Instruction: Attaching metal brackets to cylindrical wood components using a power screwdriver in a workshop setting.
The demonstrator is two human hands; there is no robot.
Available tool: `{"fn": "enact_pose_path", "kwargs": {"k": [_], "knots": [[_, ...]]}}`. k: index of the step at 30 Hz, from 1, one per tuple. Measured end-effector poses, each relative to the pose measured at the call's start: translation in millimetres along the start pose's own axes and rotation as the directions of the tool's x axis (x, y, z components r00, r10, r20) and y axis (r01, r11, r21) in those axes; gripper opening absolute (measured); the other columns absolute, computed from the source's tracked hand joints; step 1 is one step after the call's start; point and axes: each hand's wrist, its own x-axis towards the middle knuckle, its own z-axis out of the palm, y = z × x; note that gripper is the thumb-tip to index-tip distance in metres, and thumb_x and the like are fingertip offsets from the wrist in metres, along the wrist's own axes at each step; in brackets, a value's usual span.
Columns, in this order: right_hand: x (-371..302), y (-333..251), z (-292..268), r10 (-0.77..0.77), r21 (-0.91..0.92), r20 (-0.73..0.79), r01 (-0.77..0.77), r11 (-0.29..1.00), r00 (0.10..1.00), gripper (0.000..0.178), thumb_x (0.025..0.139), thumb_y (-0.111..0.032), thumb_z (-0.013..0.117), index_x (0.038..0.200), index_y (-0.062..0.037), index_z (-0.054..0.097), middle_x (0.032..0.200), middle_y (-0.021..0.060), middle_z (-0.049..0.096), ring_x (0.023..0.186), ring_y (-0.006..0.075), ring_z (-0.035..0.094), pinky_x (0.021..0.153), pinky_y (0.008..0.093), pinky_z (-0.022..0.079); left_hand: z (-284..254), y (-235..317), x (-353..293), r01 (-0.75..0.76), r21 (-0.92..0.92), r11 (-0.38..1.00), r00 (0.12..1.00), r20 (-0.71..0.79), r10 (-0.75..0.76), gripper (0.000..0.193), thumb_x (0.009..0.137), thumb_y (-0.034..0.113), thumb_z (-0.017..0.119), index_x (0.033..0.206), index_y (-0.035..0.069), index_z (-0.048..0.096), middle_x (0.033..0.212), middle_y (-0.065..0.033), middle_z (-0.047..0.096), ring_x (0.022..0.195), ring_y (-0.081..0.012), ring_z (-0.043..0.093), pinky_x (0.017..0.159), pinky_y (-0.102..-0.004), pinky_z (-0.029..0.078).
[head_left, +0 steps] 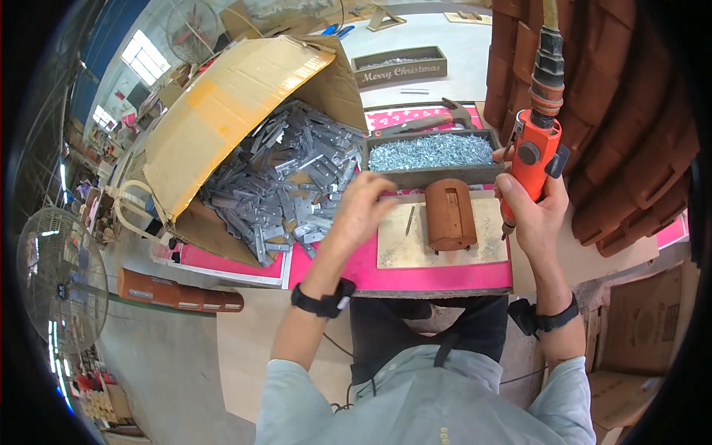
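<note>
My right hand is wrapped around a red powered screwdriver, its bit pointing down over the right edge of a pale wooden board. On that board sits a reddish-brown rounded block with a long slot in its top. A thin metal rod lies to the block's left. My left hand hovers left of the block, by the near left corner of a tray full of small silvery screws. Its fingers are bent and apart, with nothing visible between them.
A tilted cardboard box spills grey metal hinge-like pieces at left. A hammer lies behind the screw tray. Stacked brown pieces rise at right. Another wooden tray stands farther back. A brown cylinder row sits at lower left.
</note>
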Motion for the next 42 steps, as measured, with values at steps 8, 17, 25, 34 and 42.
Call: {"fn": "enact_pose_path", "kwargs": {"k": [8, 17, 25, 34, 42], "knots": [[-3.3, 3.0, -1.8, -0.017, 0.059, 0.032, 0.015, 0.998, 0.999, 0.039, 0.083, -0.003, 0.069, 0.118, -0.0015, 0.052, 0.106, 0.0049, 0.061, 0.093, 0.0101, 0.056, 0.082, 0.0260, 0.047, 7.1, -33.9, -2.1, 0.069, 0.551, 0.832, 0.996, -0.082, -0.029, 0.023, 0.071, 0.014, 0.070, 0.089, 0.002, 0.063, 0.093, -0.0169, 0.060, 0.090, -0.0341, 0.058, 0.078, -0.0442, 0.049], [-4.9, 1.1, -6.3, 0.002, 0.037, 0.015, -0.003, 0.999, 1.000, 0.039, 0.083, -0.004, 0.070, 0.118, -0.0008, 0.052, 0.105, 0.0044, 0.061, 0.094, 0.0109, 0.057, 0.083, 0.0269, 0.048, 9.8, -29.8, -3.6, -0.078, 0.634, 0.769, 0.997, 0.051, 0.060, 0.018, 0.071, 0.007, 0.061, 0.089, 0.003, 0.062, 0.083, -0.0152, 0.060, 0.081, -0.0338, 0.063, 0.070, -0.0450, 0.052], [-3.5, 3.9, -8.9, -0.019, -0.015, 0.027, 0.020, 1.000, 0.999, 0.040, 0.083, -0.004, 0.065, 0.121, 0.0000, 0.051, 0.109, 0.0100, 0.062, 0.081, 0.0108, 0.058, 0.073, 0.0271, 0.049, -22.9, 33.0, 2.1, 0.097, -0.064, 0.993, 0.984, -0.146, -0.106, 0.016, 0.083, 0.006, 0.062, 0.097, 0.000, 0.060, 0.081, -0.0075, 0.060, 0.074, -0.0177, 0.063, 0.065, -0.0331, 0.051], [-4.2, 3.0, -3.0, -0.027, -0.023, 0.059, 0.028, 0.999, 0.998, 0.042, 0.083, -0.007, 0.069, 0.120, -0.0005, 0.052, 0.110, 0.0086, 0.062, 0.089, 0.0109, 0.058, 0.079, 0.0278, 0.049, 32.6, 90.3, 17.4, 0.114, -0.261, 0.959, 0.990, 0.113, -0.086, 0.030, 0.080, 0.014, 0.069, 0.105, 0.000, 0.060, 0.094, -0.0079, 0.058, 0.087, -0.0197, 0.060, 0.077, -0.0335, 0.049], [-3.1, 6.9, -5.5, -0.058, 0.000, 0.007, 0.058, 0.998, 0.998, 0.040, 0.080, -0.006, 0.073, 0.114, -0.0009, 0.053, 0.093, 0.0024, 0.061, 0.082, 0.0077, 0.055, 0.074, 0.0248, 0.048, 29.8, 90.5, 0.0, -0.300, -0.074, 0.951, 0.949, 0.075, 0.306, 0.048, 0.071, 0.029, 0.076, 0.108, 0.002, 0.060, 0.129, -0.0160, 0.050, 0.123, -0.0351, 0.042, 0.101, -0.0434, 0.037]]}}
